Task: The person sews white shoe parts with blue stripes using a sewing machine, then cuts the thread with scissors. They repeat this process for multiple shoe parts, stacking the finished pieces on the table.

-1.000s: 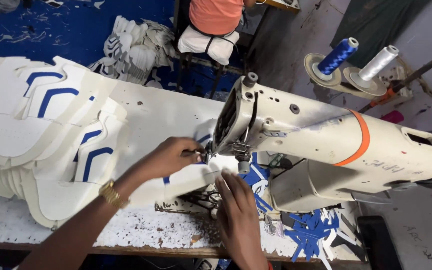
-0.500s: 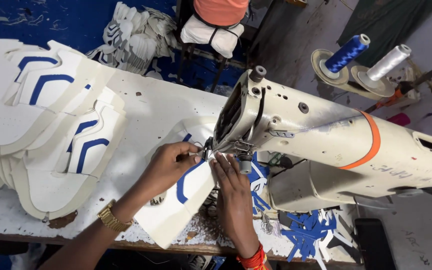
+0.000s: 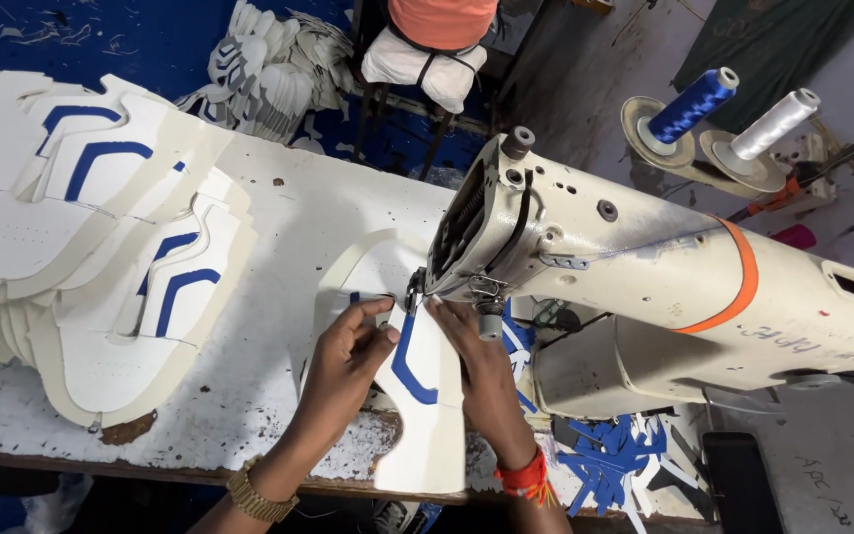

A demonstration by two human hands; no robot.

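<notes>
At the frame's centre, the left hand (image 3: pixel 343 361) is pinching and the right hand (image 3: pixel 476 361) is pressing flat a white shoe panel (image 3: pixel 417 396), its grip steadying it beneath the sewing machine (image 3: pixel 644 267) on the counter (image 3: pixel 279 227).

Stack of white-and-blue cut pieces (image 3: pixel 101 257) on counter (image 3: pixel 279 218) left; blue spool (image 3: pixel 692 104), white spool (image 3: pixel 775 123) behind; blue scraps (image 3: pixel 610 460) below.

Bright, even daylight fills the scene. Soft shadows fall under the sewing machine (image 3: pixel 644 267) onto the white tabletop (image 3: pixel 289 227). Focus stays sharp, with slight wide-angle bending at the edges.
</notes>
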